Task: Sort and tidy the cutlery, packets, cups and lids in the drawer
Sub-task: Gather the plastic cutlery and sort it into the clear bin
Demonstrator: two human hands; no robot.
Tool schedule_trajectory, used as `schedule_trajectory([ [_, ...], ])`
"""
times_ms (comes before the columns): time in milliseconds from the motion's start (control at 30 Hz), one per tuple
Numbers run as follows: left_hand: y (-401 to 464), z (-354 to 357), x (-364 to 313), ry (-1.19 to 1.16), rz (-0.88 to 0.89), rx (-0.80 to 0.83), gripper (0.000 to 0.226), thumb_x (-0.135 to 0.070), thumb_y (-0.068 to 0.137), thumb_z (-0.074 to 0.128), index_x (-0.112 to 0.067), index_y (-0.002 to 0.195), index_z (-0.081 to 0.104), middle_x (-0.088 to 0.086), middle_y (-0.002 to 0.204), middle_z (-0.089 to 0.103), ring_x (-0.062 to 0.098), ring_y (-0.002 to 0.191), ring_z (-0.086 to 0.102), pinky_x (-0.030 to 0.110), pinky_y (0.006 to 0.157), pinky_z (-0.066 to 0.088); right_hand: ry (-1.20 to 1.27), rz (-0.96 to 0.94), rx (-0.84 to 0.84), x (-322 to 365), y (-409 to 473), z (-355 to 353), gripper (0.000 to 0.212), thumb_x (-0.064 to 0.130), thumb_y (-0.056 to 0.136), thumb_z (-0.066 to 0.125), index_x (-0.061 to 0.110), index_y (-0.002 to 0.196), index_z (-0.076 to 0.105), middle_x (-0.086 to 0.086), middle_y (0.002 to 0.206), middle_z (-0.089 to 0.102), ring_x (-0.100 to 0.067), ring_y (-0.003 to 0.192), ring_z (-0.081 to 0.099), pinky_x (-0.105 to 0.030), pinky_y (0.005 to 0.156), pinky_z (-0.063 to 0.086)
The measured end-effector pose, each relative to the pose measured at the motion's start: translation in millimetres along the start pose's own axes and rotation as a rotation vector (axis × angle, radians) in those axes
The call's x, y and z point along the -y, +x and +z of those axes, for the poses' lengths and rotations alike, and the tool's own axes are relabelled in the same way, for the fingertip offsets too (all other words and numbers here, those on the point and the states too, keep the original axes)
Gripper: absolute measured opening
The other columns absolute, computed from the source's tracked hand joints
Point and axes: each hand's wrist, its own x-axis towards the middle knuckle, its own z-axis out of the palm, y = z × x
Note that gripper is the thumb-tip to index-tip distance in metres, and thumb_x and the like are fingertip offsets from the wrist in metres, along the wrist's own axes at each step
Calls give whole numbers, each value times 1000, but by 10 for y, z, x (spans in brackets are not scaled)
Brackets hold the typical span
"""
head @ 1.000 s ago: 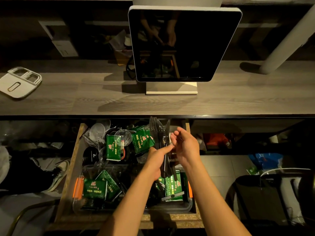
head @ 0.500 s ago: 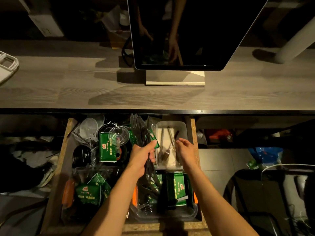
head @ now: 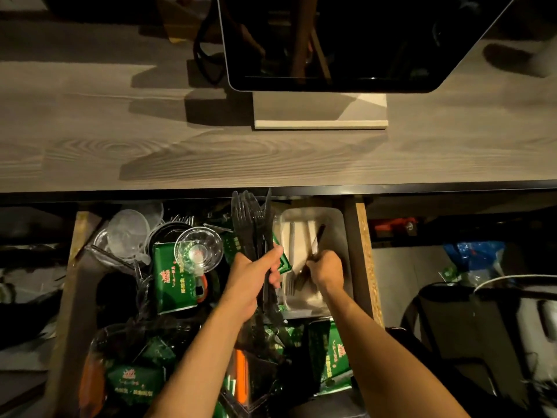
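While green packets (head: 333, 354) and an orange strip (head: 241, 377) crowd the near end of the open drawer (head: 369, 260), pictured from above at a dim work station. Left hand (head: 251, 282) raised over the drawer's middle, fingers (head: 272, 257) wrapped tight round a bundle of black plastic forks and knives (head: 251, 224), tips pointing away and up. Right hand (head: 327, 271) just beside it, down inside a pale cutlery tray (head: 340, 233) at the drawer's far right, fingers curled and pinching metal cutlery (head: 315, 241). Further left, another green packet (head: 174, 282) under a clear plastic cup (head: 199, 250), with more clear cups (head: 128, 233) and dark lids (head: 164, 233) heaped beyond. Above, a wood-grain bench (head: 120, 152) carrying a dark screen (head: 361, 40) on a white base (head: 319, 124).
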Motion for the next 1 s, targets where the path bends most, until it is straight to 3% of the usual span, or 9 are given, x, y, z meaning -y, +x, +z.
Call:
schedule_trajectory([
  [200,-47,25,-17,10,-24,51,21,-19,94,68,-7,90,51,0,57,44,15,44,37,28,44,38,266,-61,6,99,-96,-193,13,12,83,76,5,77,67,-4,67,66,-9,58,60,-28,60,49],
  [333,-128,152,-34,60,2,65,25,-12,96,63,-5,73,59,5,62,56,16,44,46,33,50,47,297,-69,88,172,-224,-363,21,20,89,70,2,101,72,-9,85,71,-15,72,63,-36,74,56],
  [433,-179,273,-49,70,-28,90,21,-10,95,64,2,78,62,9,66,61,16,45,50,30,47,50,651,-60,121,280,-457,-577,27,27,99,55,4,101,70,-7,82,66,-15,74,61,-27,67,53],
  [533,-183,402,-29,92,-91,157,15,-7,92,67,2,80,64,10,64,59,17,46,50,29,45,45,922,-43,359,294,-648,-794,43,46,101,42,10,106,66,-2,83,71,-14,77,67,-28,73,52],
  [633,-172,514,5,143,-206,267,11,-2,91,67,-3,80,64,7,62,57,16,49,51,28,47,45,893,-140,528,314,-729,-938,38,49,91,56,12,96,64,4,70,64,-11,66,63,-28,69,48],
  [733,-176,592,54,227,-329,337,8,1,89,67,-1,83,62,8,62,59,19,52,55,31,54,51,799,-136,496,359,-709,-1036,47,37,84,73,10,120,60,-7,102,73,-20,96,70,-32,87,54],
  [833,-184,665,120,283,-416,354,6,4,88,66,1,88,60,11,64,60,24,57,60,39,66,55,596,-151,434,418,-650,-1067,56,33,78,81,12,122,55,-3,104,70,-15,92,69,-29,88,55],
  [900,-172,714,141,335,-407,348,6,3,89,62,0,93,60,12,67,61,24,60,63,40,67,55,515,-181,390,482,-642,-1076,41,26,79,81,19,108,53,1,96,65,-13,83,64,-24,74,52],
  [1000,-142,729,128,335,-396,363,7,2,90,63,-1,96,61,11,71,63,23,65,65,38,70,58,591,-142,387,489,-550,-1012,23,15,77,82,15,90,62,-3,82,66,-19,73,64,-32,73,53],
])
